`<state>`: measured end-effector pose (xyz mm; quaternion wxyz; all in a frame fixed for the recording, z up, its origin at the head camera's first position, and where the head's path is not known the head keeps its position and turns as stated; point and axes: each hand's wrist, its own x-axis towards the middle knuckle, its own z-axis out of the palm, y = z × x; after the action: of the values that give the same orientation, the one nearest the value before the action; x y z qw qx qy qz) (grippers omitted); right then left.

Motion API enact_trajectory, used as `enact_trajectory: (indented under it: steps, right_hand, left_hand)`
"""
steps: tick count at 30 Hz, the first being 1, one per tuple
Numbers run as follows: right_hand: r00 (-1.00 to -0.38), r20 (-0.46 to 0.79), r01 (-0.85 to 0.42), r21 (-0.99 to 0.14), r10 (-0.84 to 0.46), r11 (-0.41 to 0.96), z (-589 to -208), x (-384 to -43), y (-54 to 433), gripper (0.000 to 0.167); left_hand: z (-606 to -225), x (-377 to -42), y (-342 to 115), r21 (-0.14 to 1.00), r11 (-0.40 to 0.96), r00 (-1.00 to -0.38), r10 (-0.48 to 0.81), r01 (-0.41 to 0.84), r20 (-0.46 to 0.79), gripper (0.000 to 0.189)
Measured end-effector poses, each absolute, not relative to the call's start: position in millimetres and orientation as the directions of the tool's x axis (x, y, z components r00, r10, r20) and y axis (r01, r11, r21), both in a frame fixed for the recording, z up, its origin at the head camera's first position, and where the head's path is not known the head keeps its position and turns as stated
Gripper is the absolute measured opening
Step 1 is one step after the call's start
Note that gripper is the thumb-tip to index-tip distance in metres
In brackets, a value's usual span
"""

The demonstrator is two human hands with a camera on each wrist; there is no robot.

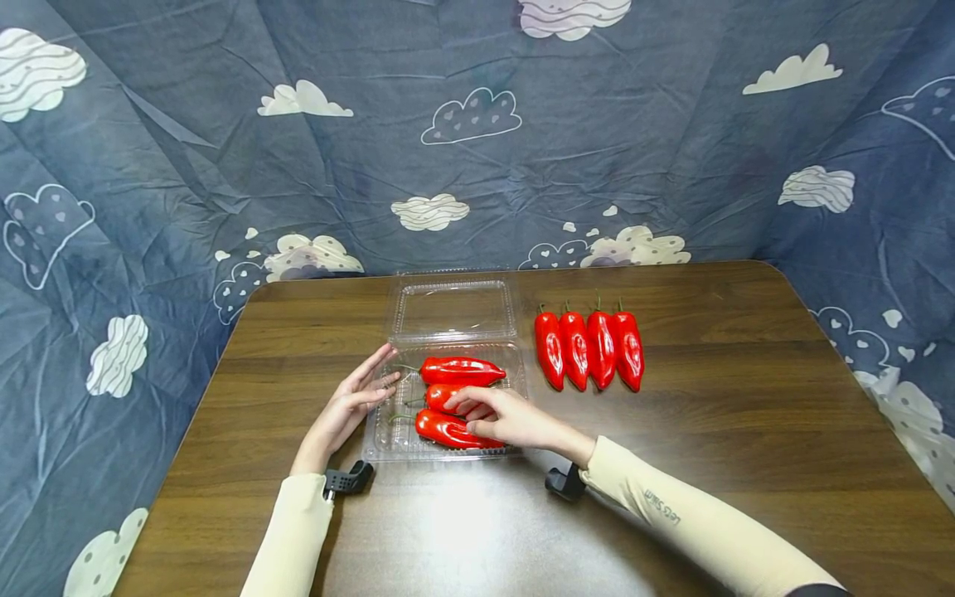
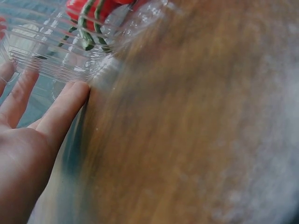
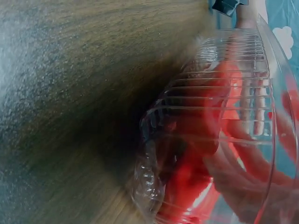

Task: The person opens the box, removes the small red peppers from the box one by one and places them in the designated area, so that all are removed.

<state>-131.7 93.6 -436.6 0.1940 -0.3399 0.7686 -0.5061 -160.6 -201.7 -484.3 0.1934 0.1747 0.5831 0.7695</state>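
A clear plastic clamshell box (image 1: 384,452) lies on the table with its lid (image 1: 455,307) folded back away from me. Three red peppers (image 1: 458,371) lie crosswise inside, their green stems pointing left. Over the middle pepper (image 1: 442,398) my right hand (image 1: 507,417) bends its fingers and grips it, the thumb close to the nearest pepper (image 1: 451,431). The right wrist view shows that hand (image 3: 252,186) blurred through the ribbed box wall. My left hand (image 1: 351,406), fingers extended, touches the box's left side; its fingertips meet the ribbed wall (image 2: 65,70) in the left wrist view.
Several more red peppers (image 1: 589,348) stand in a row right of the box, stems pointing away. The wooden table (image 1: 716,373) ends at a cloud-patterned blue cloth (image 1: 567,166) behind. Each wrist wears a black camera band (image 1: 348,478).
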Motion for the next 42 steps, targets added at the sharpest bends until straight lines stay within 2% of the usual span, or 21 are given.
enact_trajectory:
  steps: [9, 19, 35, 42]
  right_hand:
    - [-0.646, 0.011, -0.431, -0.83, -0.763, 0.354, -438.6, -133.2, 90.6, 0.034]
    - [-0.59, 0.035, -0.529, -0.771, -0.807, 0.354, -439.9, -134.1, 88.3, 0.037]
    - [-0.584, 0.032, -0.499, -0.803, -0.811, 0.327, -439.4, -134.9, 86.0, 0.04]
    - [-0.592, 0.067, -0.477, -0.832, -0.803, 0.282, -438.3, -135.4, 86.6, 0.044]
  left_hand:
    - [-483.5, -159.7, -201.4, 0.965, -0.245, -0.869, 0.493, -0.095, 0.04, 0.069]
    - [-484.4, -159.2, -201.5, 0.965, -0.245, -0.87, 0.491, -0.09, 0.044, 0.07]
    - [-485.4, -160.4, -201.3, 0.967, -0.24, -0.867, 0.495, -0.086, 0.046, 0.068]
    - [-485.9, -161.0, -201.4, 0.965, -0.247, -0.868, 0.495, -0.09, 0.046, 0.068]
